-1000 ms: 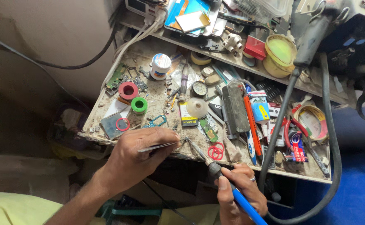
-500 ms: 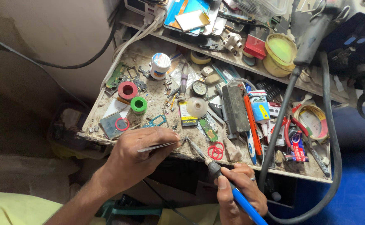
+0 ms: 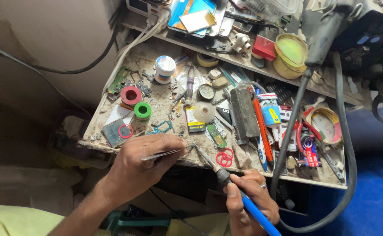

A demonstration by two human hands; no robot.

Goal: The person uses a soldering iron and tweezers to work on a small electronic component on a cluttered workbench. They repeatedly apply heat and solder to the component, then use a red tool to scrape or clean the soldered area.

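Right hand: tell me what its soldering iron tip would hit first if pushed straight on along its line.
The right hand aims the soldering iron up and left. Its tip would likely first meet the tweezers' tips held by the left hand, then that hand's fingers; depth is uncertain.

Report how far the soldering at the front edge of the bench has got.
Done: both tools are up. In hand: the left hand holds tweezers, the right hand a blue-handled soldering iron, and their tips meet at the bench's front edge. The piece between them is too small to see, so any finished joint cannot be judged. Left: the green circuit board lies untouched nearby.
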